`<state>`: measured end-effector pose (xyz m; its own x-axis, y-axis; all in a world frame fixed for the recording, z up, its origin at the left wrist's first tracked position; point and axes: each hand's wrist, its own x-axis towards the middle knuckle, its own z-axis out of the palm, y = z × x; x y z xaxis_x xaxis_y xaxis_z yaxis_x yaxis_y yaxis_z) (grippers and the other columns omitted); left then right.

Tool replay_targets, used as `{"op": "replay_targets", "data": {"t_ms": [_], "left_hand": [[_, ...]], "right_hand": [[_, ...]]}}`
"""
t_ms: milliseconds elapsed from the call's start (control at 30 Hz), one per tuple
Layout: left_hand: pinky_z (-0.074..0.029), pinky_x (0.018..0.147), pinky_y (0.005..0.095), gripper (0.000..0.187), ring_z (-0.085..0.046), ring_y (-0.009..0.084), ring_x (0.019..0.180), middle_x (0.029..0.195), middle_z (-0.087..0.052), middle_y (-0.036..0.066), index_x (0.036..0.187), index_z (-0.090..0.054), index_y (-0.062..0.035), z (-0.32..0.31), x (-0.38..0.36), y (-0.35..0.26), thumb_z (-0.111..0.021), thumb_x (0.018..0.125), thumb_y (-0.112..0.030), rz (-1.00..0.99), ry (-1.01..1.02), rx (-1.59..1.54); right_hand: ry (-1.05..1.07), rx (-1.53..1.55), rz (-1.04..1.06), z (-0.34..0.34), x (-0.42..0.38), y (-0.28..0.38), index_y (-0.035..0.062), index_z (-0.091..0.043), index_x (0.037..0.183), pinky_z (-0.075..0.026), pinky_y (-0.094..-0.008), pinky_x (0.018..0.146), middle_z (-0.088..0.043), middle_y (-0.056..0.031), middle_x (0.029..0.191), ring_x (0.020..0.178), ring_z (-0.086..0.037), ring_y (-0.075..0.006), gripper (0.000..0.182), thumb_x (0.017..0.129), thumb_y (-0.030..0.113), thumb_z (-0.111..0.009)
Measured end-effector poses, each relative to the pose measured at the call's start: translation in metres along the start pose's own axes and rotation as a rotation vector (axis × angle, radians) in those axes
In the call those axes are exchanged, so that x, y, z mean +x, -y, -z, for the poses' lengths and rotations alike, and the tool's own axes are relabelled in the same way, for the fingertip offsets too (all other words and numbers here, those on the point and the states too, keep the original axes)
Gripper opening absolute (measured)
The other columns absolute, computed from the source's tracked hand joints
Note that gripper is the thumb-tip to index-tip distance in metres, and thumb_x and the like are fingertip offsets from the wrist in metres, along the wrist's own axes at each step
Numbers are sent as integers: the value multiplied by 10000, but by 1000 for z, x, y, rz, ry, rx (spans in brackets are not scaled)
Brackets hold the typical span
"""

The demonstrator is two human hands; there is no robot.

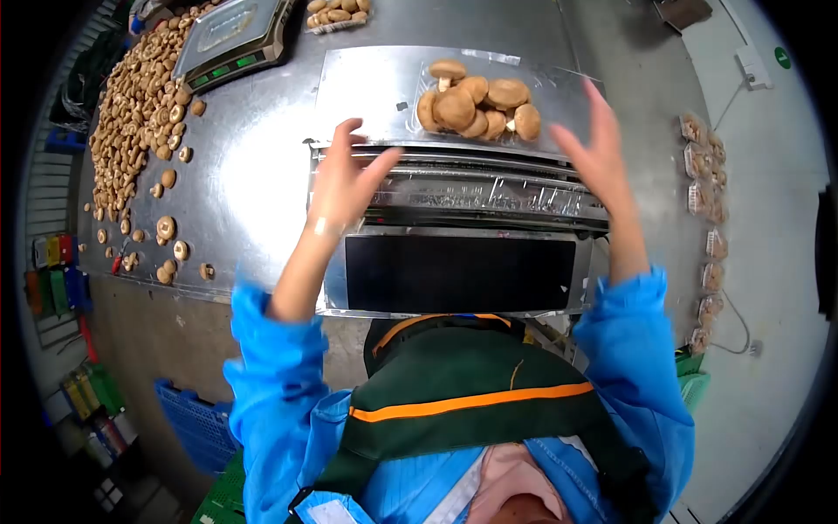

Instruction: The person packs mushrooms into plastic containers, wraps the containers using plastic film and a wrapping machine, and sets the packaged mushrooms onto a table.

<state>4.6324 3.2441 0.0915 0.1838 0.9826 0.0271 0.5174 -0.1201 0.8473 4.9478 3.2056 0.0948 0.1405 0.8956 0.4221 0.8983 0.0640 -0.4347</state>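
Note:
In the head view, a pile of brown mushrooms (456, 109) sits in a clear tray on the metal top of a wrapping machine (362, 87). My left hand (349, 179) is over the machine's left side, thumb and fingers apart and nothing seen in it. My right hand (601, 153) is just right of the mushrooms, its fingers also spread, apart from the tray. Between my hands runs a roll of clear film (471, 190). Nearer to me lies the machine's black plate (458, 272).
A large heap of loose mushrooms (131, 122) covers the table's left end, several scattered near its front edge. A scale (236, 39) with green digits stands at the back left, beside another filled tray (336, 13). Packed trays (698, 162) line the right side.

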Motion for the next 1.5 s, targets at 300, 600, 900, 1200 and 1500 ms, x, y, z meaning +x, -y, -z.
{"op": "replay_targets", "data": {"t_ms": [300,600,900,1200,1500], "left_hand": [[-369,637,361,325,-481,244,637,613,-543,77,601,-625,-80,-28,-21,30,-649,712,-385,-239,-106,693],[-259,305,204,281,-306,63,379,522,-338,-23,609,-388,-125,51,-78,47,-460,855,-242,737,847,-1672],[-327,990,383,392,-526,250,1063,1092,-590,127,1001,-591,27,-2,173,-29,-305,930,-231,-486,173,-1220],[-305,987,311,363,-394,239,1197,1185,-521,124,1116,-543,-2,-40,160,21,-444,901,-278,-120,720,-414],[-531,419,277,694,-590,316,899,1226,-419,204,1349,-210,-106,7,96,-25,-310,854,-582,188,915,-466]], "right_hand": [[263,-308,-235,-2,-89,-14,32,-616,739,-375,-387,705,-558,-123,740,748,-512,-291,372,787,397,-563],[681,2225,-1080,90,-146,3,110,-427,649,-343,-219,371,-456,-6,563,460,-460,-116,217,855,150,-483],[9,1902,-219,6,140,-4,-42,-559,1019,-318,-400,1002,-541,-158,1145,1126,-456,-314,285,878,159,-414],[904,711,-159,-62,102,-36,121,-515,1183,-415,-321,886,-521,-75,1171,1041,-523,-205,418,867,387,-450],[924,1014,-806,5,49,2,35,-384,1258,-531,-270,410,-564,-64,1009,711,-597,-115,590,876,484,-407]]}}
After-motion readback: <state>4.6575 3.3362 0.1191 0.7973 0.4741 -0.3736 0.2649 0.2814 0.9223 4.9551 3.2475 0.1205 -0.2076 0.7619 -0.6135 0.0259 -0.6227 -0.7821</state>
